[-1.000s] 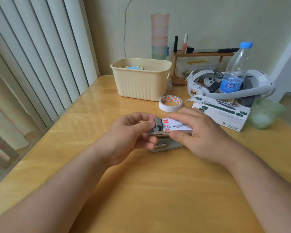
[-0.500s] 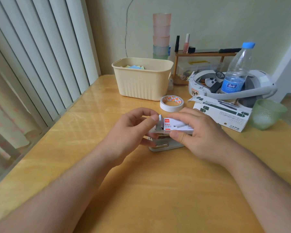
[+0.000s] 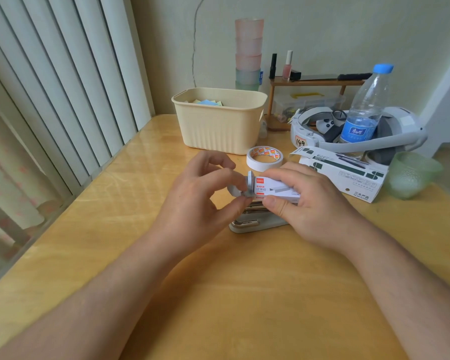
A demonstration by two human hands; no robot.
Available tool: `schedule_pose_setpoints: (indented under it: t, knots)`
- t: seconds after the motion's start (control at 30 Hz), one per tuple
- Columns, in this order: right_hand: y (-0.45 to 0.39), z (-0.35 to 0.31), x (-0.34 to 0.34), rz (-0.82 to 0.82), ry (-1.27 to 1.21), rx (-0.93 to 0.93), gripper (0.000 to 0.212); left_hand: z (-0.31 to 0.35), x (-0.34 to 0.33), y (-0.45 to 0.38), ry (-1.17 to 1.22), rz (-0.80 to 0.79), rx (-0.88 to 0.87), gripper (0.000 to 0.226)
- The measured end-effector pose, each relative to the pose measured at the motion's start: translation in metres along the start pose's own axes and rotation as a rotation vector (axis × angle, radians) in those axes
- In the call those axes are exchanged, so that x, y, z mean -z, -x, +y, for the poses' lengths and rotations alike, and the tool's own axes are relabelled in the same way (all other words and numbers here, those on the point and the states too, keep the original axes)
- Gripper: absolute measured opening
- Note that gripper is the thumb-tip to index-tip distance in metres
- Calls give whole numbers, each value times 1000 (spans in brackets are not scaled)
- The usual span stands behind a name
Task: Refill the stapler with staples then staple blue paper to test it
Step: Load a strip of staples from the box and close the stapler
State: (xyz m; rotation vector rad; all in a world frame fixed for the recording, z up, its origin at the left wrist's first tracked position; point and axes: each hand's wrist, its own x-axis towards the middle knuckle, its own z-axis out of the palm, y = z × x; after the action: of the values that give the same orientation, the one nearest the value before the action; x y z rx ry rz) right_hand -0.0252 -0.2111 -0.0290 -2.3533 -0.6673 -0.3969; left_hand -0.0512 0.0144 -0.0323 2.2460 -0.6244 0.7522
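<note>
My right hand (image 3: 315,203) grips a small white staple box (image 3: 276,189) with a red label, held just above the table. My left hand (image 3: 198,198) pinches the grey end flap of that box (image 3: 249,183), which stands folded outward. The grey-green stapler (image 3: 255,223) lies on the wooden table directly beneath both hands, with its metal staple channel showing; most of it is hidden by my fingers. Blue paper (image 3: 208,102) lies among other coloured sheets inside the cream basket (image 3: 218,128) at the back.
A tape roll (image 3: 264,158) sits just behind my hands. A white printed carton (image 3: 348,175), a water bottle (image 3: 364,113), a white headset (image 3: 405,126) and a green cup (image 3: 411,175) crowd the right. Vertical blinds (image 3: 63,100) line the left edge.
My left fingers have worked at the box's end and the flap has swung further outward. My right hand keeps the box in the same place over the stapler.
</note>
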Motion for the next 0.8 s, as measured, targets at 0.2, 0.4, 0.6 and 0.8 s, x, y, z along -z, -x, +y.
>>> schedule_pose_setpoints:
  t: [0.2, 0.4, 0.6, 0.8]
  knots:
    - [0, 0, 1, -2, -3, 8, 44, 0, 4, 0, 65, 11, -79, 16]
    - [0, 2, 1, 5, 0, 3, 45, 4, 7, 0, 149, 23, -135, 13]
    - [-1, 3, 2, 5, 21, -9, 46, 1, 6, -1, 362, 135, 17, 16]
    - [2, -4, 2, -39, 18, 17, 45, -5, 9, -2, 201, 71, 123, 19]
